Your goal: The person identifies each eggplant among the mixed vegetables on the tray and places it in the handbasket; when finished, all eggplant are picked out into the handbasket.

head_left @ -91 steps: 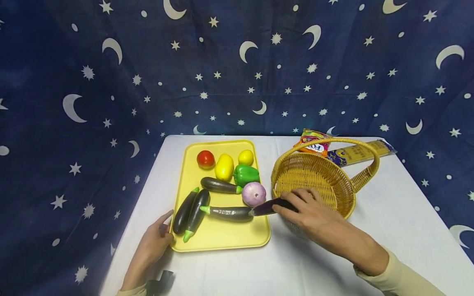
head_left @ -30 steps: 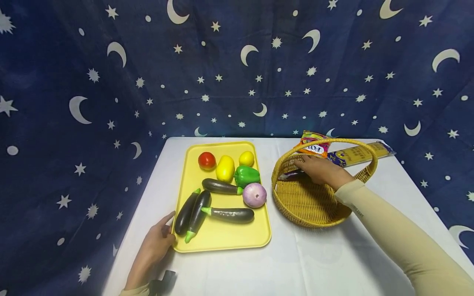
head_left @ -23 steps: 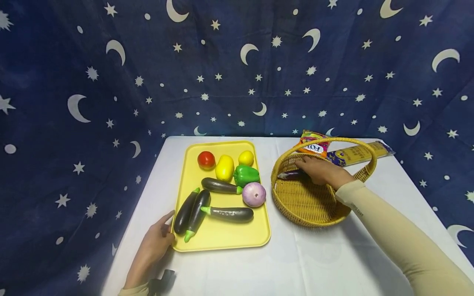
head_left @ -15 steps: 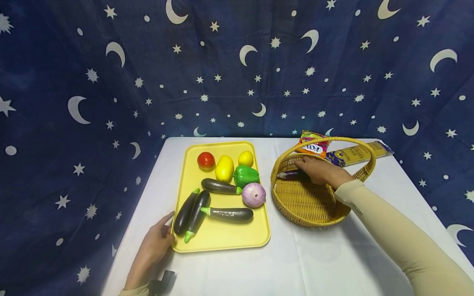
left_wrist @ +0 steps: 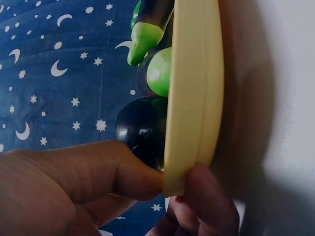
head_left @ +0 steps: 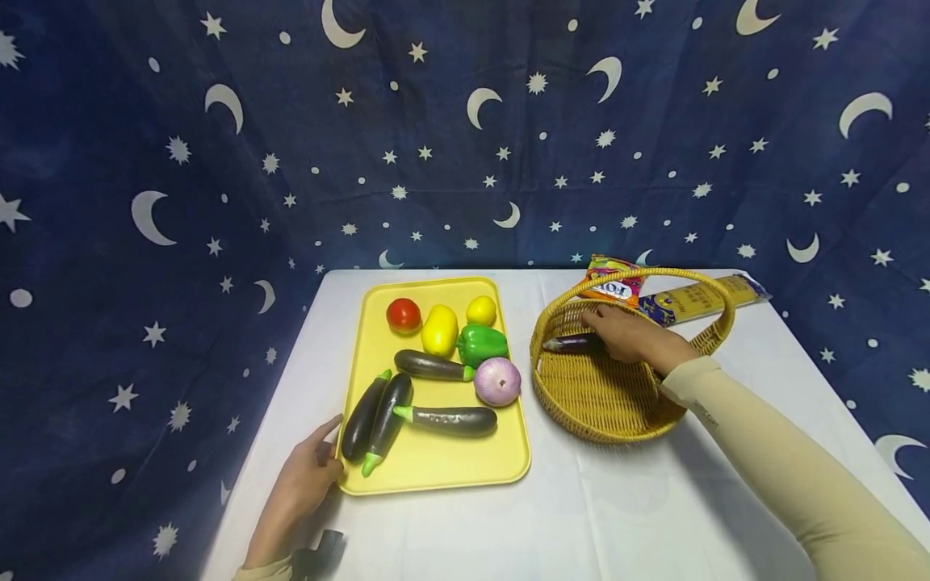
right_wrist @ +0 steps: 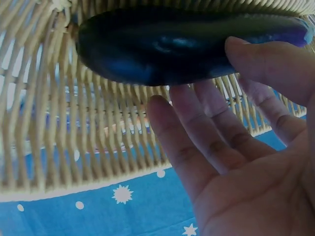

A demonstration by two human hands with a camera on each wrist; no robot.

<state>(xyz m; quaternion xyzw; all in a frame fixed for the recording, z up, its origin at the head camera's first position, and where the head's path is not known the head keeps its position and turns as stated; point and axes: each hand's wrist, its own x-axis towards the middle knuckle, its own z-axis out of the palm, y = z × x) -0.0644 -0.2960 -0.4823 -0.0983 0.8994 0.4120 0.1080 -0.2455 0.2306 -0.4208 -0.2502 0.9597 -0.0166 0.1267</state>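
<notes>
At the lower left corner of the yellow tray (head_left: pixel 465 472), my left hand (head_left: pixel 303 476) pinches the rim between thumb and finger (left_wrist: pixel 211 201). My right hand (head_left: pixel 630 332) is inside the wicker basket (head_left: pixel 596 395), holding a dark purple eggplant (head_left: pixel 577 344) near the back wall. In the right wrist view the thumb (right_wrist: pixel 266 64) lies across the eggplant (right_wrist: pixel 162 46), with some fingertips behind its lower edge. On the tray lie several dark eggplants with green stems (head_left: pixel 446 420), a purple onion (head_left: pixel 497 382), a green bell pepper (head_left: pixel 483 344), a yellow mango (head_left: pixel 440 331), a lemon (head_left: pixel 482 311) and a tomato (head_left: pixel 404 315).
The basket's tall handle (head_left: pixel 654 273) arches over the right hand. Behind the basket are a colourful snack bag (head_left: pixel 613 278) and a long yellow packet (head_left: pixel 697 299). White cloth (head_left: pixel 552 524) covers the table, and a starry blue curtain (head_left: pixel 421 105) hangs behind.
Three seconds ago the right hand held the eggplant over the basket's near left rim. It has since moved inside, to the back, and stays there with the eggplant. The left hand has not moved.
</notes>
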